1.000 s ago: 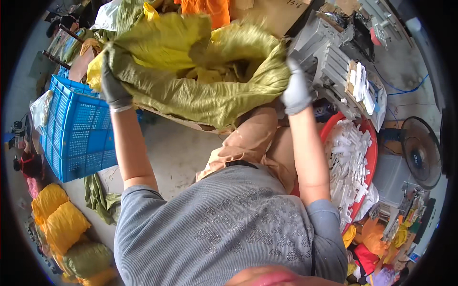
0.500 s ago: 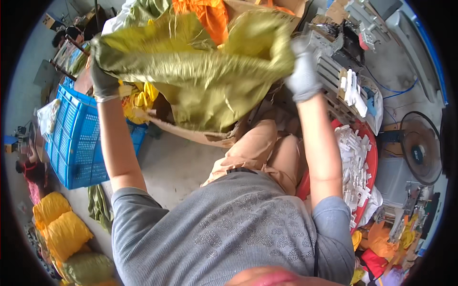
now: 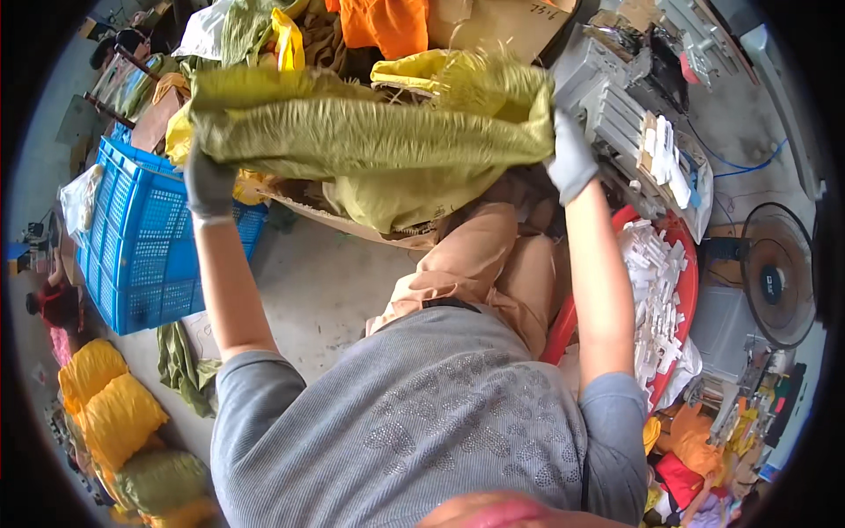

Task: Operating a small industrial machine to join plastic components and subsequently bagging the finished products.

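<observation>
Stretched between my hands is an olive-green woven sack (image 3: 370, 136), its frayed edge facing up and its lower part hanging down. My left hand (image 3: 209, 183), in a grey glove, grips the sack's left end. At the right end, my right hand (image 3: 572, 158), gloved too, is closed on the sack's edge. Some fingertips are hidden behind the fabric. Beneath the sack is an open cardboard box (image 3: 352, 231), mostly covered by it. Yellow sacking (image 3: 414, 69) shows just behind.
A blue plastic crate (image 3: 145, 238) stands at left. On the right, a red basin (image 3: 691, 282) holds white plastic parts (image 3: 647, 299), near a black fan (image 3: 776, 277). Stuffed yellow sacks (image 3: 110, 405) lie lower left. Orange cloth (image 3: 383, 22) hangs at the back. A person (image 3: 57, 295) is at far left.
The sack has been pulled flatter and straighter between my hands, its upper edge sinking to show more yellow sacking behind. Both hands keep their grip; the left has shifted slightly right and down.
</observation>
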Demonstrator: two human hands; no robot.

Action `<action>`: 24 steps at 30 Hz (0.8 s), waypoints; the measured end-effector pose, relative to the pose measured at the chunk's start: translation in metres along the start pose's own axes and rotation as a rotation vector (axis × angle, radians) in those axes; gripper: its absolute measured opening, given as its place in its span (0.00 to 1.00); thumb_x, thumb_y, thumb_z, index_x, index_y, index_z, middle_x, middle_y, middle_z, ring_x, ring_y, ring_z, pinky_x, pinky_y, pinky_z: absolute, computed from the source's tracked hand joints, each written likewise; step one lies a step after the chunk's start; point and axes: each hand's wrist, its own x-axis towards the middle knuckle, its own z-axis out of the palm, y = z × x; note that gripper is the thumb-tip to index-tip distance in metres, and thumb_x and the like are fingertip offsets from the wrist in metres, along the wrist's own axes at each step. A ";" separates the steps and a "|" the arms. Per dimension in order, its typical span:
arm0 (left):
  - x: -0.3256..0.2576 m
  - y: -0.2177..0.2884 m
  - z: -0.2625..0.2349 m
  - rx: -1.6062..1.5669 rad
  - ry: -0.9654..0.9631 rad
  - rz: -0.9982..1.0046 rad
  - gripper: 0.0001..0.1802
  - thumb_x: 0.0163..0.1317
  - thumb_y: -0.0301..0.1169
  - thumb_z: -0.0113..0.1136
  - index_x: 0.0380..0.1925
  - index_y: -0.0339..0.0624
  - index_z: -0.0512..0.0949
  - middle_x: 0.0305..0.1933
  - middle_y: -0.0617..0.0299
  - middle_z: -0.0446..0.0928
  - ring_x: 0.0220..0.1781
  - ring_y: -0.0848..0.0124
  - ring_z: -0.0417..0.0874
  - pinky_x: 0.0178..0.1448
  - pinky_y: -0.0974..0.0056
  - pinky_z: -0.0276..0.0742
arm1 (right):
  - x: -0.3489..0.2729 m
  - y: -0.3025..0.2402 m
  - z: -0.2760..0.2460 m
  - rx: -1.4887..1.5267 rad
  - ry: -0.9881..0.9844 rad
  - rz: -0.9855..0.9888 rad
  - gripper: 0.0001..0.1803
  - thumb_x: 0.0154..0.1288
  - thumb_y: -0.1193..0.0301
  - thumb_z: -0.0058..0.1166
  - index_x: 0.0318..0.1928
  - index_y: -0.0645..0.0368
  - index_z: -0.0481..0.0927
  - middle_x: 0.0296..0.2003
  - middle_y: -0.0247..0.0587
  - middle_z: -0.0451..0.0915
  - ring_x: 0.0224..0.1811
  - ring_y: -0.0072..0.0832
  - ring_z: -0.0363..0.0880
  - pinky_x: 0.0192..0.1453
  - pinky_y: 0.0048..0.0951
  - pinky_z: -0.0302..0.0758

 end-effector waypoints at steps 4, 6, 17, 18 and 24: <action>-0.077 -0.022 -0.028 -0.466 0.227 -0.297 0.16 0.63 0.25 0.49 0.51 0.38 0.71 0.53 0.58 0.74 0.54 0.66 0.74 0.56 0.62 0.73 | -0.044 0.014 -0.009 -0.751 0.324 -0.657 0.24 0.65 0.70 0.48 0.59 0.68 0.63 0.56 0.52 0.68 0.60 0.40 0.65 0.66 0.35 0.59; -0.103 0.015 -0.001 0.146 0.585 -0.025 0.16 0.66 0.31 0.47 0.52 0.36 0.70 0.45 0.62 0.74 0.51 0.71 0.74 0.49 0.68 0.75 | -0.094 -0.011 0.033 -0.970 0.337 -0.944 0.22 0.62 0.75 0.50 0.57 0.67 0.66 0.54 0.52 0.70 0.56 0.41 0.68 0.63 0.37 0.62; -0.080 -0.020 0.112 1.184 -0.524 0.161 0.14 0.56 0.35 0.57 0.42 0.44 0.80 0.44 0.53 0.79 0.47 0.56 0.78 0.52 0.59 0.73 | -0.075 0.086 0.101 -1.803 -0.598 -0.777 0.14 0.64 0.61 0.45 0.46 0.49 0.76 0.37 0.38 0.79 0.36 0.35 0.78 0.42 0.39 0.73; -0.089 -0.039 0.102 1.185 -0.640 0.186 0.15 0.58 0.38 0.55 0.40 0.42 0.80 0.41 0.51 0.80 0.45 0.53 0.79 0.52 0.57 0.73 | -0.072 0.126 0.071 -1.750 -0.697 -0.818 0.13 0.64 0.60 0.44 0.45 0.49 0.76 0.36 0.39 0.79 0.35 0.35 0.78 0.41 0.39 0.73; -0.148 -0.126 0.046 1.069 -0.454 -0.384 0.17 0.57 0.39 0.55 0.43 0.43 0.79 0.41 0.46 0.79 0.45 0.51 0.79 0.49 0.56 0.74 | -0.064 0.185 -0.027 -1.953 -0.486 -0.273 0.27 0.68 0.54 0.34 0.63 0.52 0.64 0.67 0.42 0.57 0.70 0.36 0.53 0.71 0.33 0.51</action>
